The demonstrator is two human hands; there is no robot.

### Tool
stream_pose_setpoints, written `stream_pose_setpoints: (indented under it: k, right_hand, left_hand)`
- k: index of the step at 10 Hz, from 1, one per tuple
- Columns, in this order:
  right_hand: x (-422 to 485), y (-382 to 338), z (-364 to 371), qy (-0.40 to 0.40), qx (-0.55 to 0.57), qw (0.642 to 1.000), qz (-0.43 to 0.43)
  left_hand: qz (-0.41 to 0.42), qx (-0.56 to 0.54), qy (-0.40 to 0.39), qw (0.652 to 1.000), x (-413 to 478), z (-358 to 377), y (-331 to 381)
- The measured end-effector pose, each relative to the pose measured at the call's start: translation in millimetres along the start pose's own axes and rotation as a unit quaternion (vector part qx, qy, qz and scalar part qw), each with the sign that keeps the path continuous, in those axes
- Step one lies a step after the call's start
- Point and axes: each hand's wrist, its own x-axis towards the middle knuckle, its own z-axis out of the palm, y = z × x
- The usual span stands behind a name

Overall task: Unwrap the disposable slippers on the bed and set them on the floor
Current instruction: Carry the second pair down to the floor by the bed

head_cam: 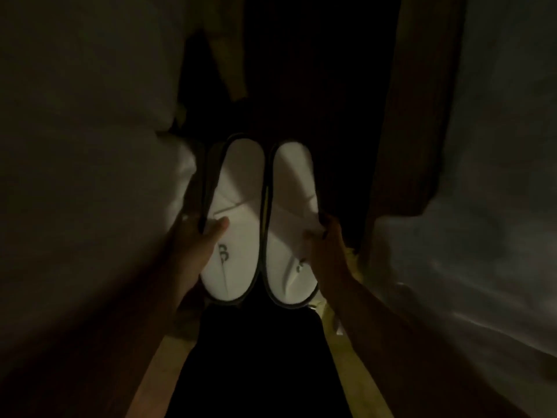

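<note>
Both slippers are out of any wrapper that can be seen and are held side by side, inner edges touching, soles down, over the dark floor [301, 86] in the gap between two beds. The left hand [199, 236] is clamped on the outer edge of the left slipper [238, 206], thumb on top; the right hand [327, 236] pinches the outer edge of the right slipper [294, 206]. Held level and paired like this, they look ready to be lowered together. In this dim light, whether they already rest on the floor cannot be told. The left bed [90, 176] lies just beside them.
</note>
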Motion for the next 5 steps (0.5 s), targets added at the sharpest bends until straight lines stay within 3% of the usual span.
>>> stream_pose_setpoints:
  k: [2, 3, 4, 5]
  right_hand:
    - [102, 50, 10, 0.072, 0.001, 0.997, -0.022]
    - [151, 62, 3, 0.087, 0.031, 0.996, -0.002]
    - [188, 74, -9, 0.086, -0.013, 0.996, 0.014]
    - [205, 89, -17, 0.101, -0.115, 0.988, -0.006]
  left_hand:
    - [-0.061, -0.01, -0.006, 0.998, 85, 86, -42]
    - [-0.028, -0.001, -0.014, 1.0, 117, 121, -53]
    - [-0.005, 0.016, -0.032, 0.999, 138, 151, -59]
    - [0.071, 0.132, -0.037, 0.988, 144, 169, -71]
